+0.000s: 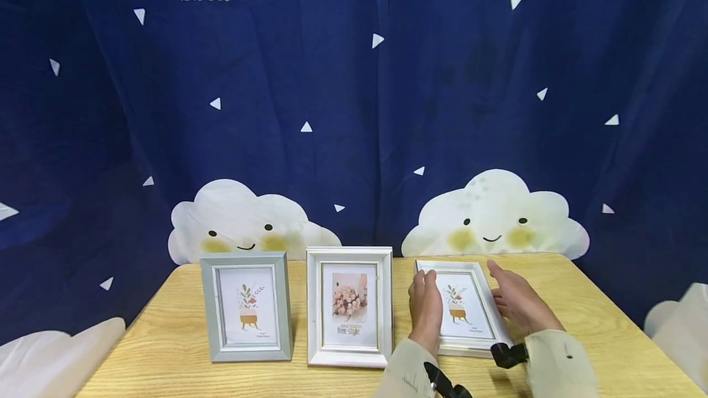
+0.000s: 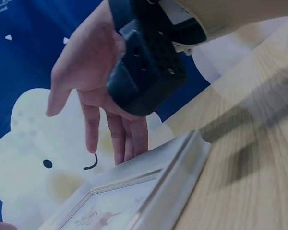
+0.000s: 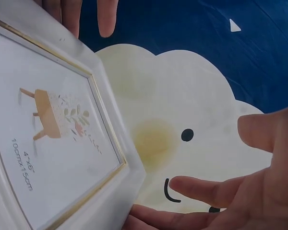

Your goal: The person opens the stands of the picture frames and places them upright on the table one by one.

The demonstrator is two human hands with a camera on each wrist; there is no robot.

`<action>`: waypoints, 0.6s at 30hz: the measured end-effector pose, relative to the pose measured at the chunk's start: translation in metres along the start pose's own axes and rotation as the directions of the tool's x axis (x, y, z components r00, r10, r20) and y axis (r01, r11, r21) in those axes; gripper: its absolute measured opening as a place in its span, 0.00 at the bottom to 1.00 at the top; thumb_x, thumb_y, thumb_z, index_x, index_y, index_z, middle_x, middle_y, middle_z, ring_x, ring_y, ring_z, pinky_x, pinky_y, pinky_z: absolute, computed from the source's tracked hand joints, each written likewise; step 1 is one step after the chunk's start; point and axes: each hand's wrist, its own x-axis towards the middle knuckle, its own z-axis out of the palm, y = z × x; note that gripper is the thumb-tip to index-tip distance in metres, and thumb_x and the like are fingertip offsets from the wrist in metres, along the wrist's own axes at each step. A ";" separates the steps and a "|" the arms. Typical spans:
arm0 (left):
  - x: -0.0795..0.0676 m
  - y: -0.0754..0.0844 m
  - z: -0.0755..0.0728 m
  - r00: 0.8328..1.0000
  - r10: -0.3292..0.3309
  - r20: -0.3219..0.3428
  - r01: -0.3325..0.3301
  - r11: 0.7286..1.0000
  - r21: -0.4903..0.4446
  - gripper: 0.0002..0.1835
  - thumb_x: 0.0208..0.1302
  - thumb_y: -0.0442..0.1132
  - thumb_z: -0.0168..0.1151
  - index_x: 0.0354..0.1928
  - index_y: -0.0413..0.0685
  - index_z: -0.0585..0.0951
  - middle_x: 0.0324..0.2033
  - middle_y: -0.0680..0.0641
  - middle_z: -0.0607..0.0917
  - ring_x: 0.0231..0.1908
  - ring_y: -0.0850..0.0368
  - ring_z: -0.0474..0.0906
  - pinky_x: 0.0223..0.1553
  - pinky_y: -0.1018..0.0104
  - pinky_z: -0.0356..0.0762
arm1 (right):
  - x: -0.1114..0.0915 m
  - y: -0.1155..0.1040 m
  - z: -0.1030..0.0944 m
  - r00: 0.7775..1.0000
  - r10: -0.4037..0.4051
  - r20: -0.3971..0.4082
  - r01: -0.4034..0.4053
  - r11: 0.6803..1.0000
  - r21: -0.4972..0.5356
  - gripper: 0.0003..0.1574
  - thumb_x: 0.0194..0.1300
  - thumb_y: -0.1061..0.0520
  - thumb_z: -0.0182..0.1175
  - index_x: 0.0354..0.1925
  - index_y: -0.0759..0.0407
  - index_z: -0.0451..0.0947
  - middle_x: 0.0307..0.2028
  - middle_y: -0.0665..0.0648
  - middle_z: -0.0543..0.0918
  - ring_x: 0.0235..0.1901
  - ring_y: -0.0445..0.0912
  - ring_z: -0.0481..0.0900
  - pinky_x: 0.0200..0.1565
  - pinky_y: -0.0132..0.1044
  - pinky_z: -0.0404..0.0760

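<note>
A white picture frame (image 1: 496, 311) with a thin gold inner line and a plant-pot print lies on the table between my two hands, face up or leaning far back. At its left side is my left hand (image 1: 426, 309), fingers straight; in the left wrist view those fingers (image 2: 119, 139) reach down beside the frame's edge. My right hand (image 1: 522, 300) stands on the other side with its thumb raised. The right wrist view has its lower fingers (image 3: 168, 218) at the frame's edge, partly hidden. Whether either hand touches the frame is hard to tell.
Left of the hands a second white frame (image 1: 350, 358) with a flower print stands upright. Further left stands a grey-green frame (image 1: 283, 312). All are on a light wooden table (image 1: 160, 330), with a dark blue cloud-patterned curtain (image 1: 354, 91) behind it.
</note>
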 end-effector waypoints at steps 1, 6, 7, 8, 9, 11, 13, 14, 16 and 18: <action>0.000 0.001 -0.001 1.000 0.004 -0.010 -0.004 1.000 -0.001 0.31 0.67 0.56 0.48 0.66 0.47 0.70 0.63 0.40 0.70 0.63 0.37 0.64 0.61 0.40 0.60 | -0.003 -0.003 0.001 1.000 0.000 -0.002 0.000 1.000 -0.001 0.68 0.62 0.18 0.29 0.73 0.72 0.38 0.62 0.85 0.56 0.61 0.72 0.62 0.58 0.60 0.68; -0.003 0.006 -0.004 0.999 0.003 -0.033 -0.003 1.000 0.001 0.32 0.66 0.58 0.48 0.68 0.51 0.68 0.63 0.42 0.70 0.62 0.37 0.64 0.59 0.39 0.60 | -0.015 -0.012 -0.001 1.000 0.006 -0.018 -0.006 1.000 0.001 0.67 0.63 0.19 0.30 0.73 0.73 0.38 0.63 0.83 0.57 0.62 0.71 0.63 0.57 0.59 0.70; -0.003 0.007 -0.004 0.999 0.000 -0.040 0.000 1.000 0.006 0.32 0.66 0.58 0.48 0.68 0.53 0.68 0.63 0.42 0.70 0.61 0.37 0.64 0.58 0.39 0.61 | -0.016 -0.013 -0.002 1.000 0.005 -0.024 -0.005 1.000 -0.001 0.67 0.62 0.19 0.31 0.72 0.74 0.38 0.63 0.82 0.57 0.61 0.70 0.64 0.56 0.58 0.72; -0.004 0.008 -0.004 0.999 0.003 -0.048 -0.003 1.000 0.012 0.31 0.66 0.58 0.49 0.68 0.53 0.68 0.62 0.43 0.70 0.60 0.37 0.66 0.58 0.39 0.62 | -0.017 -0.013 -0.002 1.000 0.005 -0.030 -0.005 1.000 0.000 0.68 0.62 0.19 0.31 0.72 0.73 0.39 0.63 0.82 0.57 0.61 0.70 0.64 0.56 0.58 0.72; -0.005 0.009 -0.004 0.999 0.007 -0.054 -0.006 1.000 0.017 0.31 0.66 0.58 0.49 0.68 0.54 0.68 0.62 0.44 0.71 0.59 0.37 0.66 0.57 0.39 0.62 | -0.018 -0.014 -0.003 0.999 0.003 -0.037 -0.003 1.000 0.001 0.68 0.62 0.19 0.31 0.72 0.74 0.39 0.64 0.81 0.57 0.61 0.70 0.64 0.55 0.58 0.72; -0.007 0.012 -0.004 0.997 0.023 -0.072 -0.021 0.999 0.031 0.31 0.66 0.58 0.50 0.68 0.54 0.68 0.61 0.44 0.71 0.58 0.38 0.68 0.56 0.40 0.63 | -0.010 -0.006 -0.005 0.998 0.000 -0.059 0.001 1.000 0.014 0.69 0.60 0.18 0.33 0.72 0.74 0.41 0.64 0.80 0.58 0.62 0.69 0.63 0.54 0.56 0.74; -0.008 0.015 -0.004 0.996 0.034 -0.085 -0.031 0.999 0.036 0.31 0.66 0.57 0.50 0.68 0.55 0.68 0.61 0.45 0.71 0.57 0.40 0.68 0.56 0.41 0.63 | 0.002 0.004 -0.010 0.998 -0.015 -0.065 0.017 0.999 0.032 0.72 0.59 0.17 0.36 0.71 0.76 0.41 0.65 0.80 0.57 0.63 0.69 0.62 0.53 0.56 0.75; -0.009 0.016 -0.004 0.996 0.037 -0.087 -0.034 0.999 0.035 0.30 0.66 0.57 0.50 0.68 0.55 0.68 0.60 0.45 0.71 0.57 0.41 0.69 0.55 0.41 0.63 | 0.007 0.009 -0.011 0.997 -0.019 -0.076 0.021 0.999 0.034 0.72 0.59 0.17 0.37 0.71 0.77 0.42 0.65 0.80 0.57 0.63 0.69 0.62 0.51 0.54 0.77; -0.010 0.019 -0.004 0.995 0.043 -0.090 -0.040 0.999 0.036 0.30 0.67 0.57 0.49 0.68 0.56 0.68 0.61 0.46 0.70 0.57 0.43 0.68 0.55 0.42 0.64 | 0.016 0.016 -0.014 0.996 -0.029 -0.084 0.032 0.999 0.036 0.71 0.60 0.18 0.39 0.70 0.78 0.43 0.65 0.80 0.58 0.63 0.68 0.63 0.49 0.52 0.79; -0.011 0.021 -0.004 0.995 0.045 -0.091 -0.042 0.998 0.041 0.29 0.68 0.58 0.47 0.68 0.58 0.68 0.60 0.48 0.69 0.57 0.46 0.69 0.53 0.43 0.64 | 0.014 0.013 -0.015 0.994 -0.035 -0.104 0.038 0.999 0.026 0.69 0.61 0.20 0.40 0.70 0.78 0.45 0.65 0.79 0.60 0.63 0.68 0.63 0.47 0.53 0.80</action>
